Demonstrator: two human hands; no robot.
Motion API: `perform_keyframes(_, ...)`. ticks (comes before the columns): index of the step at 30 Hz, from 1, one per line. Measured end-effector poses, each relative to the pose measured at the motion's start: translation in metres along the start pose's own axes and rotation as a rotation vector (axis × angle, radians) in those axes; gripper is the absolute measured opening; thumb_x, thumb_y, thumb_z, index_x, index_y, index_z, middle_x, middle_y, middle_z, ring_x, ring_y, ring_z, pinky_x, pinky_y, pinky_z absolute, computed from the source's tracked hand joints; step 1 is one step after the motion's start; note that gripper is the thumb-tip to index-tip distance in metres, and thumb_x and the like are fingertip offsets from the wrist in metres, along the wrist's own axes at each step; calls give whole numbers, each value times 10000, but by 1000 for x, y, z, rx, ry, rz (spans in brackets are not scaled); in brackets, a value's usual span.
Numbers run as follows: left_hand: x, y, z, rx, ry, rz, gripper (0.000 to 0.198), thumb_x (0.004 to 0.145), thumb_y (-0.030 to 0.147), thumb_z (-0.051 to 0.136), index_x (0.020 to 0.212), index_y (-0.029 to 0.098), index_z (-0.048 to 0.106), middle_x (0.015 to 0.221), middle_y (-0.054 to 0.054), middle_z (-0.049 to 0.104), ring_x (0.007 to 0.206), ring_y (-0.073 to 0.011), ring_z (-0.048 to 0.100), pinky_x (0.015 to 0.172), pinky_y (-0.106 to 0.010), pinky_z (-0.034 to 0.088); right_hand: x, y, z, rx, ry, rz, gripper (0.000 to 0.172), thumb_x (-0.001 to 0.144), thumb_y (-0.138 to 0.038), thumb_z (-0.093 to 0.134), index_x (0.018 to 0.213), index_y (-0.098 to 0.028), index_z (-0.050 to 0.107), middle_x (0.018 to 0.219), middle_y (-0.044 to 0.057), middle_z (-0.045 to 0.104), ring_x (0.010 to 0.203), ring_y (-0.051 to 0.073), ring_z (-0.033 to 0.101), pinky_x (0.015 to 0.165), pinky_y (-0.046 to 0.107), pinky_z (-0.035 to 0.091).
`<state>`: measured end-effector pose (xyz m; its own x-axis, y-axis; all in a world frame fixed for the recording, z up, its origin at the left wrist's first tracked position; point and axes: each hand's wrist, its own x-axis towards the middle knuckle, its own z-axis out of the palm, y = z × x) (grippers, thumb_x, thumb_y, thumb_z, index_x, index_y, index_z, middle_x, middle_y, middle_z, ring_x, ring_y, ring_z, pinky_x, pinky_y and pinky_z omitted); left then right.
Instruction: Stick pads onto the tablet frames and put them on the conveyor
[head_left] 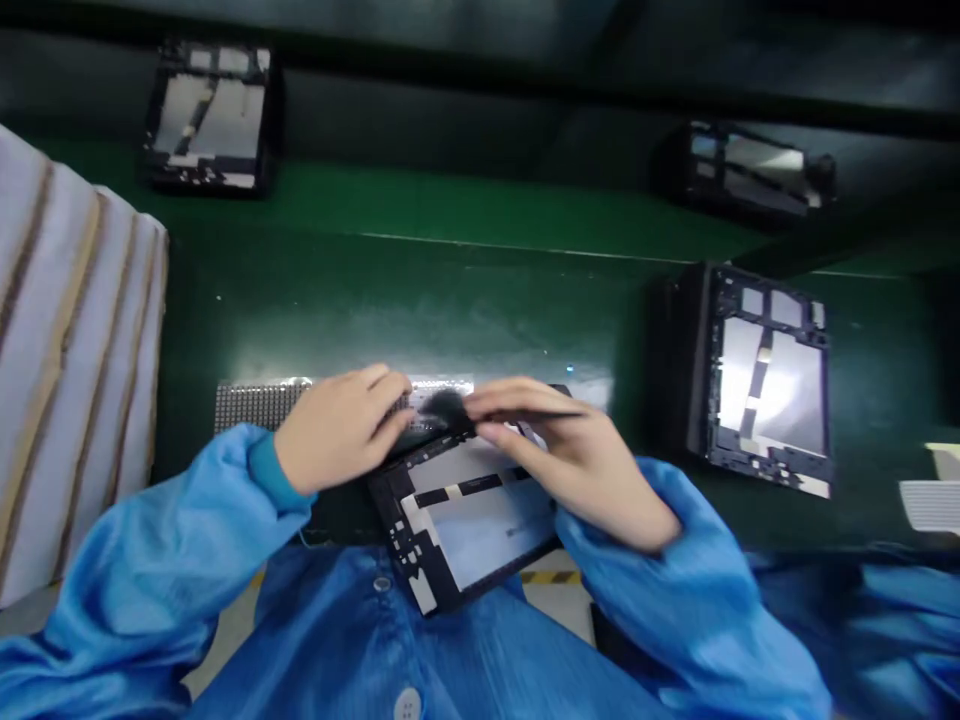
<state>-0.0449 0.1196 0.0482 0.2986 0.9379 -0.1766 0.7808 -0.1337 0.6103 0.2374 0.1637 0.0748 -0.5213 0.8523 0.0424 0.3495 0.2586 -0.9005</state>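
In my right hand (574, 455) is a slim black brush (446, 407), its handle lying across the fingers; its dark wide end is blurred. That hand is over the upper edge of a black-framed display panel (487, 535), which lies tilted at the table's front edge, close to my body. A dark flex strip crosses the panel's pale back. To the left, my left hand (349, 425) rests over a clear sheet with rows of small dark pieces (255, 405). Its fingers are bent, with thumb and forefinger apart, and nothing shows between them.
A stack of similar panels (772, 385) stands on the green table (420, 290) at right. More stacks sit behind, at the back left (206, 120) and back right (757, 175). White layered padding (82, 350) rises along the left. Blue fabric (885, 620) shows at lower right.
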Motion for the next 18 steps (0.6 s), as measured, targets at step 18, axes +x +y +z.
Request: perform_keyframes(18,18,-28,5,318,-95,76,297,1211,480,542,1235,291,770,1061,-44,805,780,-233,743,687,-341,395,48,36,20,29,-295,50,125,1168,-352,770,1232,-264,832,1228,68,906,1128,261,884,1029,401,728)
